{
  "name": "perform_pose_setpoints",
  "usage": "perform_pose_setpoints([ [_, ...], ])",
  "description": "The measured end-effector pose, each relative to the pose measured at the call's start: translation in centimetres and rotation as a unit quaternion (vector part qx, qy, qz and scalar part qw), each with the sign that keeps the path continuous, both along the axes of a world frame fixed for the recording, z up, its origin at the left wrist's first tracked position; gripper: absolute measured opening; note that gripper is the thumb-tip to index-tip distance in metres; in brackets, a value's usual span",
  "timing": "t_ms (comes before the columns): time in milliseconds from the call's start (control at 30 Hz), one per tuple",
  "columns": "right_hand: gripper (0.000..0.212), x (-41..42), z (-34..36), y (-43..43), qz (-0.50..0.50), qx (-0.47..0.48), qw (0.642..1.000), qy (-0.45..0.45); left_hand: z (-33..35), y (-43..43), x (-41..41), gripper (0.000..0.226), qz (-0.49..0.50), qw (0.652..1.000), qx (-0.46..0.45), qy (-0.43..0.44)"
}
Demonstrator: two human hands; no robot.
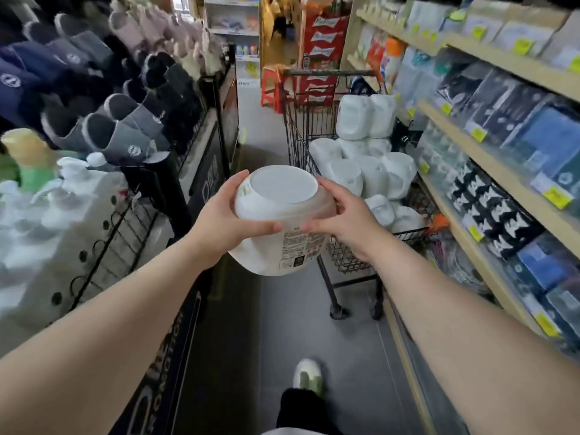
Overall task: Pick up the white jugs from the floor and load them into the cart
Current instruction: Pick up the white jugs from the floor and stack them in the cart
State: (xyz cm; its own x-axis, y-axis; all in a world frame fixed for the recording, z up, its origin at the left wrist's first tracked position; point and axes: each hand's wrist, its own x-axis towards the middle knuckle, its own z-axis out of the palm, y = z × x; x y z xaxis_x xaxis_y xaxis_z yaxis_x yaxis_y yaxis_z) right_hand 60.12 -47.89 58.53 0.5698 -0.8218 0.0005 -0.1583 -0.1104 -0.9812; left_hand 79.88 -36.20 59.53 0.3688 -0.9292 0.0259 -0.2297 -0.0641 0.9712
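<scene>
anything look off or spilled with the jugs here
The held jug is tipped, its flat base facing the camera, in the grip of the left hand and right hand. In the cart the piled jugs lie at mixed angles. No spill shows.

The jug (282,215) you hold is smooth white plastic, faintly translucent, with a soft sheen, and a printed paper label (298,246) on its side. Your cart (298,139) is dark wire metal. The shelf boards (508,62) look like pale matt wood, and the slippers (125,136) like soft grey felted cloth.
</scene>
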Motion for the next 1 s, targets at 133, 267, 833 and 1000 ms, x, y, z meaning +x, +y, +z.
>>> perform_pose_setpoints([
  [133,0.104,3.4,-0.4,-8.8,-0.007,-0.002,1.000,-0.008,0.2,-9.2,3.3,0.124,-0.008,1.000,-0.001,-0.010],
  [267,0.098,6.4,0.2,-17.8,-0.005,-0.009,1.000,-0.009,0.9,-18.1,6.2,0.122,-0.002,1.000,-0.007,-0.021],
  [833,0.114,17.0,-1.4,-44.3,-0.165,0.023,0.984,0.068,-0.5,-53.4,19.9,0.099,-0.223,0.972,0.027,-0.071],
  [1000,0.118,16.7,-2.0,-48.2,-0.278,0.037,0.955,0.093,-1.3,-62.7,19.6,0.101,-0.326,0.940,0.043,-0.089],
])
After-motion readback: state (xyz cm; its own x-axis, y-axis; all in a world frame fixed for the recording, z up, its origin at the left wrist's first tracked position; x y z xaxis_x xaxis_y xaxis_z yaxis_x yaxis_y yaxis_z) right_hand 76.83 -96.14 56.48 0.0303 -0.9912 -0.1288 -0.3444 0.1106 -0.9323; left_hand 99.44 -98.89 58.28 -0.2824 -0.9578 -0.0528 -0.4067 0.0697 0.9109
